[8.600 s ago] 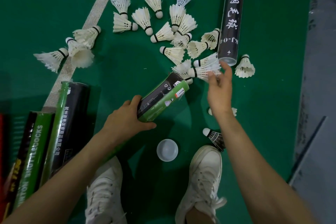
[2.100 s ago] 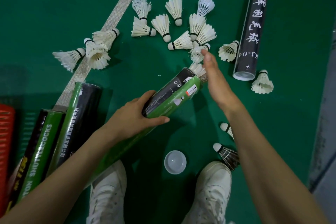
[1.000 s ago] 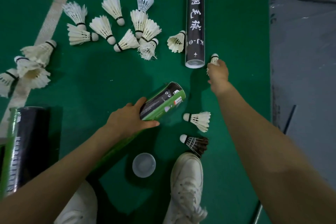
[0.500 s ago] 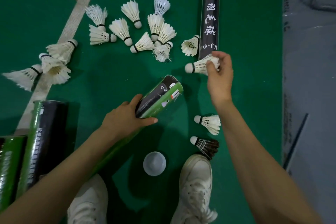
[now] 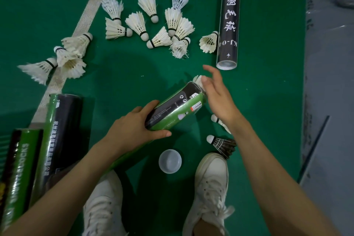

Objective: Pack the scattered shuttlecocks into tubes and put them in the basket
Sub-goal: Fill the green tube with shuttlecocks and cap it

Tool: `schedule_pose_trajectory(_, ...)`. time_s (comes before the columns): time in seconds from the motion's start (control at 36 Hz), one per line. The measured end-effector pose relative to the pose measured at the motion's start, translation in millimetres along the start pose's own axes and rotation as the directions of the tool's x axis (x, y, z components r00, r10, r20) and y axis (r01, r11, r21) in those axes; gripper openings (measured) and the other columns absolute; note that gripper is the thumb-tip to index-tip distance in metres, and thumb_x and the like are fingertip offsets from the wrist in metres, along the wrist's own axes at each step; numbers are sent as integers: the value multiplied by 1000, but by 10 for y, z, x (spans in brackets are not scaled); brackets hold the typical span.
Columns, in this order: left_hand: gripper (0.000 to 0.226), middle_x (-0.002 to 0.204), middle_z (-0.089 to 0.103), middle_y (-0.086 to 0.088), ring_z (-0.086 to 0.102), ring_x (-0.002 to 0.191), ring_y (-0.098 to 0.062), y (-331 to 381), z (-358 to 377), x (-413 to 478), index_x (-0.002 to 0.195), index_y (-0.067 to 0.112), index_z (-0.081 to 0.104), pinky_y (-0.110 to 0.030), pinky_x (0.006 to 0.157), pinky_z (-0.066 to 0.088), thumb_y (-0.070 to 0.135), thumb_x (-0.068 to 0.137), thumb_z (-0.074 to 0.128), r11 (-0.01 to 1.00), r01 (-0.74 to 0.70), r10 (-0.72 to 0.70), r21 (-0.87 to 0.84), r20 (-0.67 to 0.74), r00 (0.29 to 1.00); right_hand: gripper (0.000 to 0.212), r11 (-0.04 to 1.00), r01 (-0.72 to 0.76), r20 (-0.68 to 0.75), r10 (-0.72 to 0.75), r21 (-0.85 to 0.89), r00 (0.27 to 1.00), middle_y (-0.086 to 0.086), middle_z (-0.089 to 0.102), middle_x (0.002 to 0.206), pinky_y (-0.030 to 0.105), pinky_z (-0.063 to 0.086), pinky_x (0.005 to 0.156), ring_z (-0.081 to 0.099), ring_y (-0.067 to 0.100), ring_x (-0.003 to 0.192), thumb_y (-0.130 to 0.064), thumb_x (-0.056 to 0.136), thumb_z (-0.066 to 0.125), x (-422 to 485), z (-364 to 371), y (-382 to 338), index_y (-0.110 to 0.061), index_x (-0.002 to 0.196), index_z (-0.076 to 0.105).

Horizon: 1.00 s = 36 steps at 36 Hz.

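Left hand (image 5: pixel 132 130): wrapped around green tube (image 5: pixel 176 108), tilted, mouth far-right.
Right hand (image 5: pixel 216 94): fingers spread loosely at the mouth, touching white shuttlecock (image 5: pixel 198 80) poking out.
Cap (image 5: pixel 170 161): near, between shoes.

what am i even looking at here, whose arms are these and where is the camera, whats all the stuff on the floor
There is no machine: a camera worn on a person's head looks down at their own arms and white shoes. The left hand grips a green and black tube. The right hand, fingers open, is at the tube's mouth, where a white shuttlecock sticks out. On the green floor lie many loose white shuttlecocks, one dark one, a long black tube, a clear cap, and more tubes at the left.
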State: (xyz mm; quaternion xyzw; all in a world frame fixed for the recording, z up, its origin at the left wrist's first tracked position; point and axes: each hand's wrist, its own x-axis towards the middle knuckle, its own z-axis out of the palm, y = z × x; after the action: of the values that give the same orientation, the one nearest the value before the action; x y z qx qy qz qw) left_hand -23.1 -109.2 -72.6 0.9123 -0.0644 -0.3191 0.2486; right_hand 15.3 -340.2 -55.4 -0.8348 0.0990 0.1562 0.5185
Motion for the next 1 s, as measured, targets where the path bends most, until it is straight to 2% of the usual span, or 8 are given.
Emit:
schedule_pose_trajectory(0.11, 102, 130, 51, 2, 58, 109, -23, 6, 15, -8, 147, 40, 17, -37, 89, 50, 86, 60, 46, 998, 2, -1, 66, -22, 1000, 65, 997, -43, 151, 33, 65, 988, -8, 27, 152, 30, 20, 108, 26, 1, 127, -63, 89, 21, -131, 132, -46, -36, 148, 18)
schedule_pose_trajectory(0.25, 97, 127, 53, 0, 59, 106, -24, 31, 160, 25, 147, 40, 17, -36, 86, 50, 84, 66, 49, 993, 33, -36, 114, 24, 999, 65, 990, -140, 257, 132, 10, 957, -10, 11, 159, 32, 12, 111, 15, 8, 142, -63, 91, 19, -157, 100, 107, -38, 151, 9)
schedule_pose_trajectory(0.33, 96, 124, 54, -4, 60, 104, -27, 79, 234, 123, 147, 38, 17, -38, 87, 50, 82, 70, 51, 984, 43, -51, 174, 43, 998, 51, 987, -80, -8, 79, -140, 997, -1, 38, 148, 33, 21, 114, 30, 16, 139, -48, 100, 31, -120, 116, 336, -23, 144, 37)
schedule_pose_trajectory(0.42, 96, 125, 53, -5, 60, 104, -29, 102, 264, 170, 148, 37, 15, -38, 87, 50, 81, 71, 51, 977, 43, -55, 211, 51, 997, 36, 937, -163, -377, 37, -308, 926, 13, 51, 127, 34, 29, 105, 40, 30, 127, -28, 96, 51, -97, 112, 571, -9, 126, 55)
schedule_pose_trajectory(0.56, 98, 126, 52, -6, 59, 106, -30, 31, 269, 170, 149, 37, 13, -38, 88, 49, 81, 71, 52, 974, 64, -82, 218, 76, 994, 63, 648, -449, -287, 347, -615, 893, 13, 25, 145, 54, 17, 113, 11, 31, 140, -34, 85, 64, -186, -1, 923, -17, 139, 37)
schedule_pose_trajectory(0.64, 98, 127, 52, -7, 59, 107, -30, -13, 270, 158, 149, 37, 12, -39, 89, 49, 81, 70, 52, 972, 85, -104, 221, 77, 992, 73, 654, -493, -228, 451, -573, 863, 13, 21, 145, 48, 30, 108, 20, 34, 135, -21, 80, 70, -218, -45, 978, -17, 142, 31)
schedule_pose_trajectory(0.75, 99, 128, 51, -7, 59, 108, -30, -37, 266, 142, 149, 37, 12, -39, 89, 48, 82, 70, 52, 970, 104, -124, 219, 79, 989, 58, 696, -459, -257, 381, -552, 888, 18, 34, 133, 36, 37, 92, 39, 36, 116, 5, 81, 57, -200, -46, 994, -5, 134, 37)
schedule_pose_trajectory(1.0, 97, 121, 55, -2, 58, 107, -27, -162, 122, 80, 144, 44, 21, -39, 89, 49, 81, 64, 59, 990, 138, -138, 24, 0, 990, 42, 962, -259, -305, 224, -81, 926, 4, 50, 103, 27, 44, 72, 53, 18, 87, -26, 81, 71, -9, 34, 609, -14, 110, 43)
